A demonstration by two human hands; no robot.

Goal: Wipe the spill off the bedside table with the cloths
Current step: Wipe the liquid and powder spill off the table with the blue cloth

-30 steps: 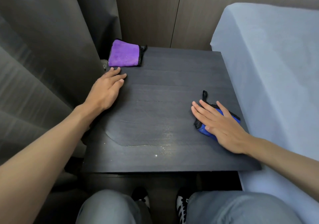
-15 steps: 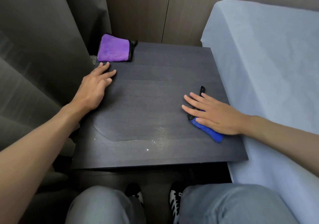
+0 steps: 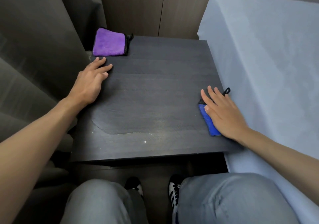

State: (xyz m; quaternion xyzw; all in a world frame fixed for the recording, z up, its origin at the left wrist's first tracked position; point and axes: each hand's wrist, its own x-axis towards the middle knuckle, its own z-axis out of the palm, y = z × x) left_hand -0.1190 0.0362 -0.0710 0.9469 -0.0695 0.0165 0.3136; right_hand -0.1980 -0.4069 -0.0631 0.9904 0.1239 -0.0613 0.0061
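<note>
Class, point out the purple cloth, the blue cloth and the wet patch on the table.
purple cloth [image 3: 108,43], head view, middle of its purple face.
blue cloth [image 3: 207,120], head view, the exposed blue strip.
wet patch [image 3: 138,117], head view, its centre.

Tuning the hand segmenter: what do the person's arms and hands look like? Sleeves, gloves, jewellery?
The left forearm and right forearm are bare up to the frame edge: no sleeves in view. The left hand and right hand are ungloved, with no watch, ring or wristband visible.
</note>
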